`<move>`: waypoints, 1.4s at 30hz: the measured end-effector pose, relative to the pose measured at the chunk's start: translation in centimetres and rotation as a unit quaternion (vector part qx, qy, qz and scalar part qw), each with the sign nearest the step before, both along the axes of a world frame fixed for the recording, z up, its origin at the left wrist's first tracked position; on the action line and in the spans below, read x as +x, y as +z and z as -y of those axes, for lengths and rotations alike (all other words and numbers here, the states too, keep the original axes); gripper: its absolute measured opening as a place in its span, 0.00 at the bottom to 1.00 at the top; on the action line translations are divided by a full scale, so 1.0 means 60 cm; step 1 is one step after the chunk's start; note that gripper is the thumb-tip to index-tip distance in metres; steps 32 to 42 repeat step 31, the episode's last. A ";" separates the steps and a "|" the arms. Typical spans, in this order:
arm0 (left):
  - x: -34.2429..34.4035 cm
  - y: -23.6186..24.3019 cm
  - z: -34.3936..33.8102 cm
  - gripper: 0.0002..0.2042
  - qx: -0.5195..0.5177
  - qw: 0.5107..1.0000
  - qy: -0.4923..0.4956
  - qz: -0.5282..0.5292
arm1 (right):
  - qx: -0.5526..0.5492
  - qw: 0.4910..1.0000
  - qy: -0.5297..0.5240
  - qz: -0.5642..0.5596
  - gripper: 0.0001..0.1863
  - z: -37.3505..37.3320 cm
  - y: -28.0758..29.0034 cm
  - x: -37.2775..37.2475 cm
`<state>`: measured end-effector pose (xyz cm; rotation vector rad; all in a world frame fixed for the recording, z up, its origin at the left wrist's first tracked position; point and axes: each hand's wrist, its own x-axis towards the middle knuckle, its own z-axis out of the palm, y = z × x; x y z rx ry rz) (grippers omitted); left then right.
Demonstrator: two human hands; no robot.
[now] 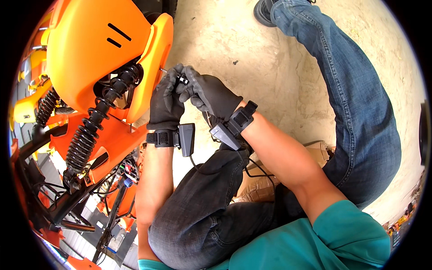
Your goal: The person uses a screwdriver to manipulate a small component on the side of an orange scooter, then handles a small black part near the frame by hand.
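Observation:
My left hand (165,102) and my right hand (215,95), both in dark grey gloves, meet beside the edge of an orange body panel (155,63). Their fingers are closed around a small black-and-silver tool (182,79), most of it hidden by the gloves. A thin metal shaft (163,69) sticks out past the left fingers toward the panel edge; whether it touches a fastener I cannot tell. Left of my hands, a black coil-spring shock absorber (96,119) runs aslant below the large orange cover (94,40).
A small dark screw (235,62) lies on the concrete floor (270,81). Black frame tubes (49,209) and loose wiring (128,168) are at the lower left. Crumpled cardboard (254,189) lies by my bent legs. Cables hang from the wrist-strapped boxes (186,139).

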<state>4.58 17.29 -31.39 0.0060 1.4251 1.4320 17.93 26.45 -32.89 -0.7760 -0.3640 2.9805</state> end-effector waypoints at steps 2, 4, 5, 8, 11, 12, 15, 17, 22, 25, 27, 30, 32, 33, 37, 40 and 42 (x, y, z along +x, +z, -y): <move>0.004 0.007 -0.007 0.15 -0.004 1.000 0.002 0.006 | 0.027 0.999 0.018 -0.004 0.17 0.003 -0.010 -0.002; 0.010 0.006 -0.012 0.15 -0.013 0.999 0.037 0.002 | 0.092 0.995 -0.031 0.016 0.20 0.010 -0.006 -0.008; 0.013 0.005 -0.013 0.15 -0.017 0.998 0.055 0.000 | 0.124 0.990 -0.055 0.025 0.22 0.013 -0.004 -0.011; 0.015 0.004 -0.015 0.15 -0.003 0.999 0.051 -0.012 | 0.082 0.997 0.000 0.015 0.18 -0.001 0.007 -0.006; 0.001 0.004 -0.002 0.15 0.007 1.000 0.007 -0.011 | -0.036 0.999 -0.022 0.000 0.15 -0.003 0.007 -0.002; 0.003 0.005 -0.005 0.15 0.006 1.000 0.017 -0.004 | 0.005 1.000 -0.026 0.002 0.16 0.001 0.001 -0.004; 0.010 0.008 -0.012 0.14 0.001 0.999 0.046 0.010 | 0.093 0.995 -0.043 0.014 0.19 0.013 -0.012 -0.014; 0.011 0.007 -0.014 0.13 -0.007 0.998 0.065 0.008 | 0.110 0.992 -0.061 0.029 0.20 0.014 -0.007 -0.015; 0.005 0.004 -0.004 0.12 0.003 0.999 0.040 -0.013 | 0.004 1.000 0.018 0.022 0.13 -0.006 0.005 0.000; 0.013 0.015 -0.017 0.13 0.012 0.999 0.035 0.002 | 0.038 0.999 -0.003 0.027 0.13 0.004 -0.010 -0.007; 0.014 0.016 -0.018 0.13 0.013 0.999 0.047 0.011 | 0.073 0.997 -0.019 0.032 0.15 0.010 -0.014 -0.012; 0.007 0.005 -0.013 0.14 0.009 0.998 0.064 0.011 | 0.074 0.997 -0.008 0.032 0.18 0.007 -0.003 -0.013; 0.005 0.002 -0.012 0.15 0.010 0.998 0.059 0.014 | 0.054 0.998 0.012 0.029 0.19 -0.002 0.001 -0.012; 0.005 0.002 -0.012 0.15 0.010 0.998 0.059 0.014 | 0.054 0.998 0.012 0.029 0.19 -0.002 0.001 -0.012; 0.005 0.002 -0.012 0.15 0.010 0.998 0.059 0.014 | 0.054 0.998 0.012 0.029 0.19 -0.002 0.001 -0.012; 0.005 0.002 -0.012 0.15 0.010 0.998 0.059 0.014 | 0.054 0.998 0.012 0.029 0.19 -0.002 0.001 -0.012; 0.005 0.002 -0.012 0.15 0.010 0.998 0.059 0.014 | 0.054 0.998 0.012 0.029 0.19 -0.002 0.001 -0.012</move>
